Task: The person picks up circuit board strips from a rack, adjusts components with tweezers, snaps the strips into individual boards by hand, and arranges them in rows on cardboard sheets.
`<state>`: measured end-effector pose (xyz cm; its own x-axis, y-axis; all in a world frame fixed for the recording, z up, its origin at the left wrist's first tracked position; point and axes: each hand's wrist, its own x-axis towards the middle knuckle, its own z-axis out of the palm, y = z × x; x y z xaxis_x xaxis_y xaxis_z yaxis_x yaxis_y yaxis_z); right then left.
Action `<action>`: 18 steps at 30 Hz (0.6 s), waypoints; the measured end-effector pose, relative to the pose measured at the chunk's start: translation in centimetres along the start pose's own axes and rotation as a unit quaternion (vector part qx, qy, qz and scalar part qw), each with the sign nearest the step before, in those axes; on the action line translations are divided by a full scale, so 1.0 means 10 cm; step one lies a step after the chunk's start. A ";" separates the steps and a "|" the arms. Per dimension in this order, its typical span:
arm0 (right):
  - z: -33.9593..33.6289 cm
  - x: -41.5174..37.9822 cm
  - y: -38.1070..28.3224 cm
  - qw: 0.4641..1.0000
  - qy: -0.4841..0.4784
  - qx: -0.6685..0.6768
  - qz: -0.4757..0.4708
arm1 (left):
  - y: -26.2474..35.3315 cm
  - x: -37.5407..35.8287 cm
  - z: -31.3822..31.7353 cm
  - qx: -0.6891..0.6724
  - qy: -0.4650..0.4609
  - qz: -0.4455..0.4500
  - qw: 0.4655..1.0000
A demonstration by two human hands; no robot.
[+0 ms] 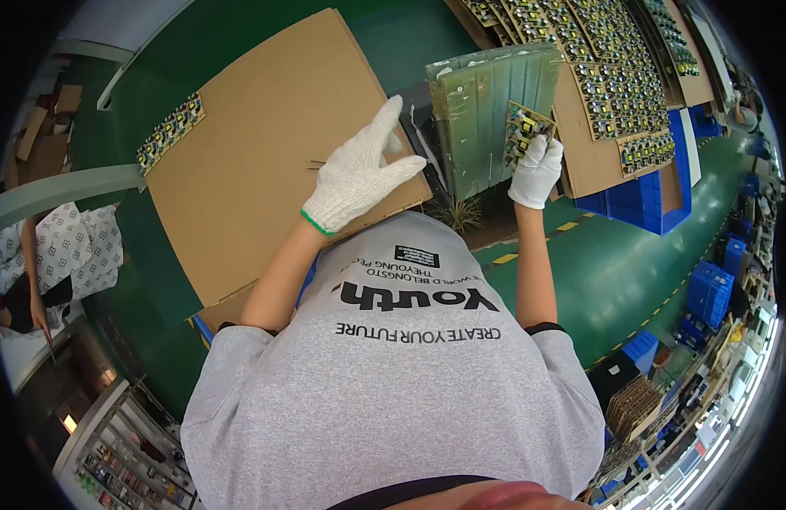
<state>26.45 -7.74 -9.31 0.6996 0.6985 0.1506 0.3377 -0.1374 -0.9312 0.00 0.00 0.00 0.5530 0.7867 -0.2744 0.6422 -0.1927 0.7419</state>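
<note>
My left hand [359, 178], in a white knit glove with a green cuff, is held over the right edge of a large brown cardboard sheet [265, 144]. Its thumb and fingers are spread, with nothing between them. Gloved in white too, my right hand [537, 172] grips a circuit board [526, 127] by its lower right end. The board has yellow and dark components and is tilted against the front of a green, ribbed block [474, 127]. Between the cardboard and the block lies a thin pale tool [425, 144], partly hidden by my left hand.
Rows of circuit boards [614, 93] lie on cardboard at the upper right, above a blue crate [648, 200]. One board strip [172, 132] rests on the cardboard's left edge. Thin bristly strands [463, 212] stick out below the block. Another person's arm [33, 272] shows at far left.
</note>
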 end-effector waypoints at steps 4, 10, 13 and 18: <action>-0.01 0.17 0.13 0.997 -0.003 0.029 -0.069 | -0.08 0.04 -0.01 -0.040 0.022 -0.020 0.999; -0.05 0.41 0.06 0.990 -0.002 -0.127 -0.058 | -0.14 0.02 0.02 -0.050 0.014 0.002 0.999; 0.03 0.35 0.15 0.990 -0.003 -0.132 -0.051 | -0.17 -0.04 0.07 -0.064 -0.001 -0.002 0.998; 0.12 0.19 0.25 0.991 0.050 -0.103 -0.072 | -0.19 -0.05 0.11 -0.111 -0.043 0.005 0.993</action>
<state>27.84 -5.91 -11.75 0.6902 0.6495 0.3188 0.5531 -0.1895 -0.8113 -0.90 -0.71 -1.96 0.6074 0.7310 -0.3110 0.5098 -0.0585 0.8583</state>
